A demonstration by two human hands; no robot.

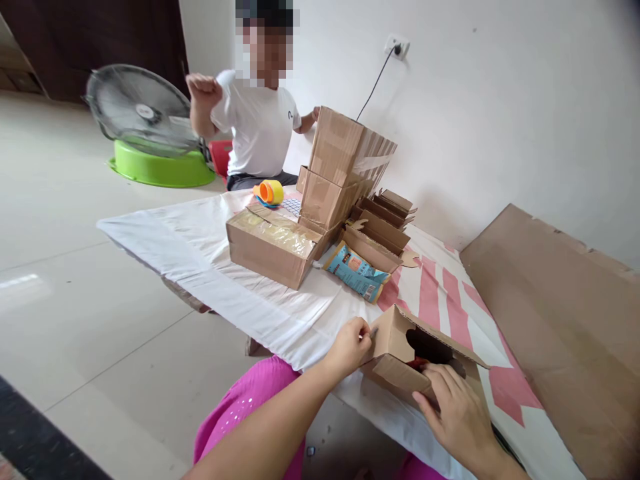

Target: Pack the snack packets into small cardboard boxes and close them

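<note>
An open cardboard box (pixel 385 333) sits at the table's near edge, its upper flap raised and a dark hollow showing inside. Over the front wall of this box curls my right hand (pixel 455 410), fingers reaching into the opening and thumb outside. Something red shows slightly beside those fingertips, too little to name. At the box's left end is my left hand (pixel 353 343), its fingers pinched together; whatever they may hold is too small to make out. Beyond the box lies a blue and yellow packet (pixel 357 272).
Several open cartons (pixel 383 230) stand behind the packet, beside a taped box (pixel 270 250) and tall stacked boxes (pixel 335 150). Yellow-orange tape dispenser (pixel 271 192) lies farther back. A co-worker (pixel 263 127) sits across the table. A large cardboard sheet (pixel 555 320) leans at right.
</note>
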